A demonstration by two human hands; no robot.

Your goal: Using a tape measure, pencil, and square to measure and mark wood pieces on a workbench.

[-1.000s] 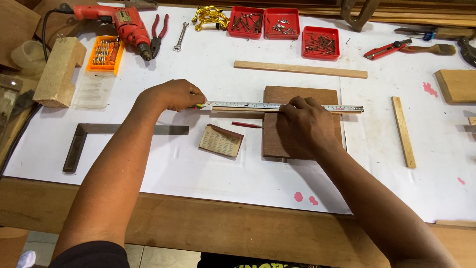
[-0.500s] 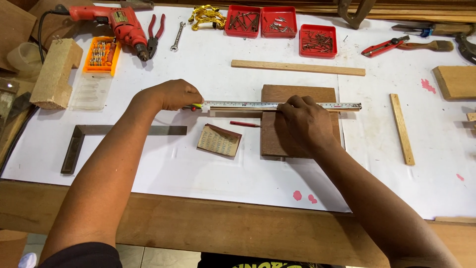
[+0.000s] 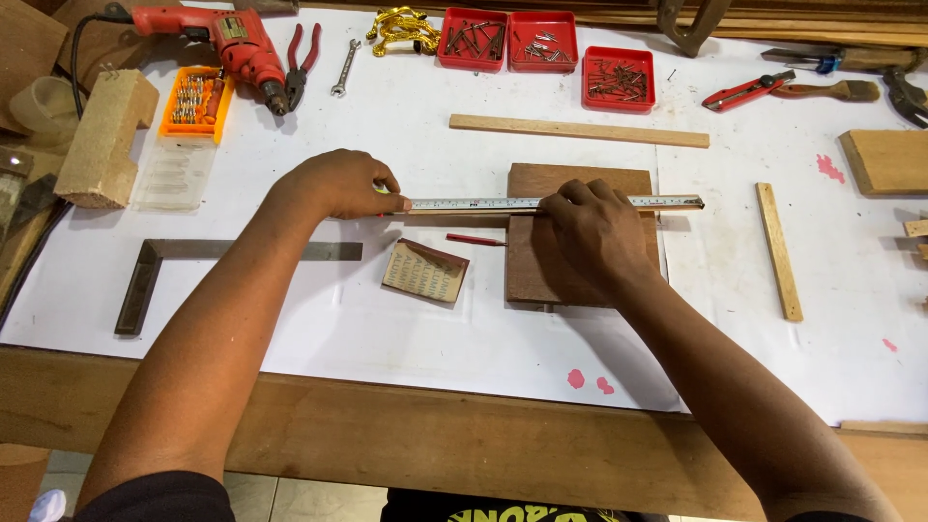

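The left hand (image 3: 338,184) rests near the middle of the table (image 3: 406,454), fingers curled closed around the case end of a tape measure (image 3: 541,204), the case itself hidden under the hand. The tape blade runs to the right, flat and level, across the upper part of a dark brown wooden board (image 3: 580,237), and its hooked tip lies just past the board's right edge. The right hand (image 3: 594,237) lies palm down on the board, fingers bent and pressing the blade against the wood; it grasps nothing. The board lies flat on the white paper sheet (image 3: 406,319) that covers most of the table, a little right of centre. A red pencil (image 3: 476,239) lies on the paper just left of the board, below the blade. A folded piece of sandpaper (image 3: 425,272) lies near it, toward the front edge. A steel try square (image 3: 145,280) lies by the left edge. Toward the far left corner are a red electric drill (image 3: 227,34), pliers (image 3: 302,63), a spanner (image 3: 343,68) and an orange case of bits (image 3: 196,100). Along the far edge stand three red trays of screws (image 3: 546,48). A thin wooden strip (image 3: 578,130) lies between those trays and the board; a second strip (image 3: 779,251) lies well right of the board.
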